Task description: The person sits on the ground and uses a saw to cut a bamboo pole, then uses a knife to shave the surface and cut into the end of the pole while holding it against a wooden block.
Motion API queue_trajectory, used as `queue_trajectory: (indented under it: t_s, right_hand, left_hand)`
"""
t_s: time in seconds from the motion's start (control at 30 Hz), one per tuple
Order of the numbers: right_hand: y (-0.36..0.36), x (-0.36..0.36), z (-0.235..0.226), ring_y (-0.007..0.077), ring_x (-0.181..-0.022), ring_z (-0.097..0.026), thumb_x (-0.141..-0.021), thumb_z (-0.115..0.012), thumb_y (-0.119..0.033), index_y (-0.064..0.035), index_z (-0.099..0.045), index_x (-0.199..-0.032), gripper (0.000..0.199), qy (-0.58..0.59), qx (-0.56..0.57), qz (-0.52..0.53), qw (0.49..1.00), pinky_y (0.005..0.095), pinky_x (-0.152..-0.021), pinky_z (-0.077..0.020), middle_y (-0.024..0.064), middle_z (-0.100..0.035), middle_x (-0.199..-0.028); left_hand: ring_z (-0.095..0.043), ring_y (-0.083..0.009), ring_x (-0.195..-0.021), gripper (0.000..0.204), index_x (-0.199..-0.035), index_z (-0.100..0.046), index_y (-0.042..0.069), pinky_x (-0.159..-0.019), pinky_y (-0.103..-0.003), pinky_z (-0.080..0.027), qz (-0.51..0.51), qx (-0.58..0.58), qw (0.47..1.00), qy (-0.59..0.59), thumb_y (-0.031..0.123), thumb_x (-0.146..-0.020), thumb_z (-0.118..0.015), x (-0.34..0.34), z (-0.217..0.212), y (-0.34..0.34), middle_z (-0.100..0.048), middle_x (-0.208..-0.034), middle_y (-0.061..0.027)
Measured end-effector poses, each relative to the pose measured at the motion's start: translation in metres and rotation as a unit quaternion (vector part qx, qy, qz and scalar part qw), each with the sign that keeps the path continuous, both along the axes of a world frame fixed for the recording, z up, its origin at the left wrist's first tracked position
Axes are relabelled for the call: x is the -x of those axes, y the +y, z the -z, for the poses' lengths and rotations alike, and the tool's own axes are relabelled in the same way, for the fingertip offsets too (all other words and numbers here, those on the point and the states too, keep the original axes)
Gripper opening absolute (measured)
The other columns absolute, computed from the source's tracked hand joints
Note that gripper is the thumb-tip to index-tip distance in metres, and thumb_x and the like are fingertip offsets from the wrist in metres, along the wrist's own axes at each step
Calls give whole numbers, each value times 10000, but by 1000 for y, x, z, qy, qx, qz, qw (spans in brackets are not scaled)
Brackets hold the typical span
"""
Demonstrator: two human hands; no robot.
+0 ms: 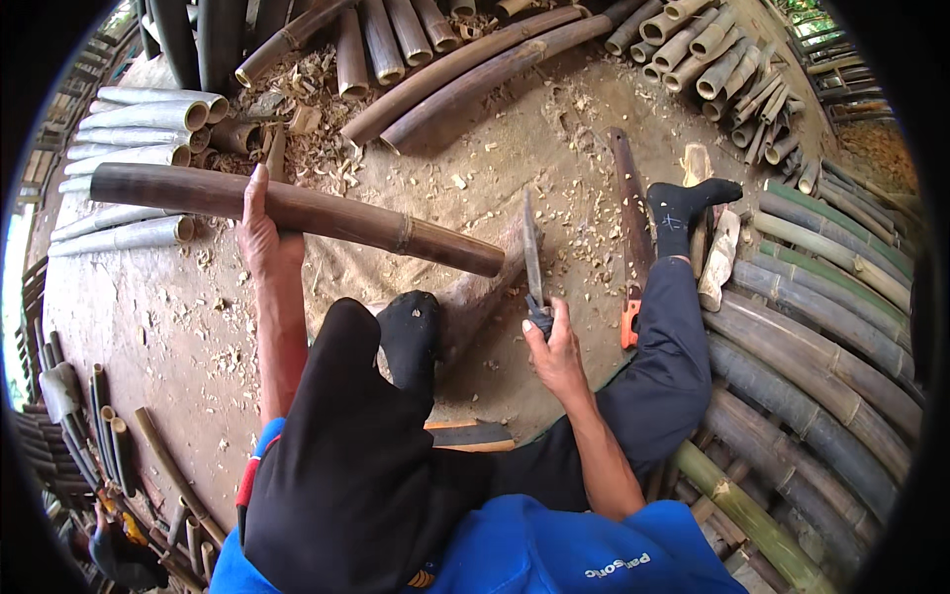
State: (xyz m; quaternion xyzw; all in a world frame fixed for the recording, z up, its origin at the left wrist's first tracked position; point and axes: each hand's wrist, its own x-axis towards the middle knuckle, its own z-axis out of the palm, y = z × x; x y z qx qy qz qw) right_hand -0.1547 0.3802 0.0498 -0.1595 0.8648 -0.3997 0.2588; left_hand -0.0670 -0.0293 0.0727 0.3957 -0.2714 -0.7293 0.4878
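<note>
My left hand (269, 238) is wrapped round a dark brown bamboo tube (351, 220), thumb over its upper side. The tube lies slantwise in front of me, its right end lower and nearer, with a node ring towards that end. In my right hand (559, 356) is a knife (533, 259), gripped by its dark handle, the narrow blade pointing away from me. Blade and tube are apart. Beneath the tube's right end, a thick log (480, 307) rests on the ground beside my socked foot (409, 337).
Wood chips (584, 223) litter the ground. An orange-handled saw (630, 319) lies near my right leg. Pale bamboo tubes (148, 116) are stacked at far left, cut bamboo pieces (717, 54) at far right. Long bamboo poles (802, 371) line the right side. Another person (119, 549) shows at lower left.
</note>
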Motion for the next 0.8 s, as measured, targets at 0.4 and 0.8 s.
queue_trajectory:
  t_s: [0.4,0.8]
  right_hand:
    - [-35,-1,-52,490,-875,-672,-1001,-619,-238,3,-468,-1300,413,128,-7,-96,987,534,-698,-534,282,-670,-974]
    - [-45,-2,-69,491,-783,-657,-1006,-609,-187,-17,-467,-1083,235,177,12,-86,980,527,-635,-502,273,-651,-873]
  left_hand:
    - [-671,-219,-751,382,-1049,-630,-15,-717,-373,-600,-41,-50,998,-2,73,-770,-877,-27,62,-22,-654,-857,-88]
    - [-668,-231,-729,358,-1034,-605,-31,-707,-411,-610,-25,-29,999,8,37,-773,-839,-18,40,-15,-645,-875,-114]
